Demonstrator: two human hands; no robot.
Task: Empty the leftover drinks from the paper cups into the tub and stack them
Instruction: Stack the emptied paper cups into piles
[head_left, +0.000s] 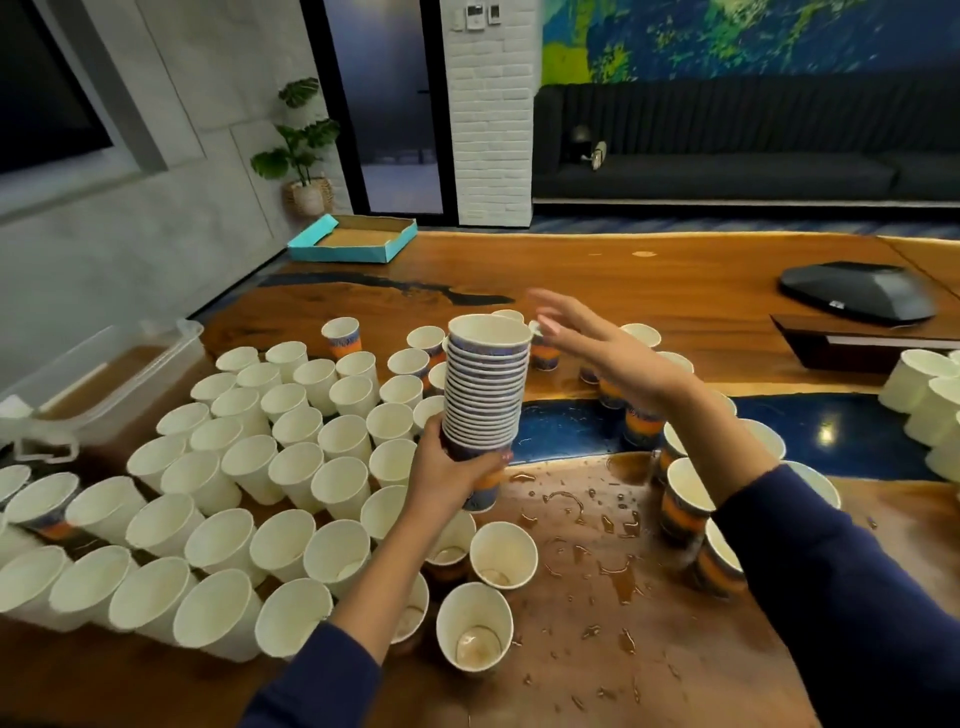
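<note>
My left hand (448, 475) grips the bottom of a tall stack of nested paper cups (484, 387), held upright above the table. To the right of the stack's top, my right hand (597, 353) hovers with fingers spread, holding nothing. Many single white paper cups (291, 467) stand crowded on the left half of the table. Some near cups (475, 626) hold a little brown drink. A clear plastic tub (119, 374) with brown liquid sits at the far left edge.
Spilled brown drops cover the wooden table (587, 561) in front of me. More cups (685, 499) stand under my right arm, and several white ones (930, 405) at the right edge. A teal cardboard tray (353, 239) and a black device (857, 291) lie farther back.
</note>
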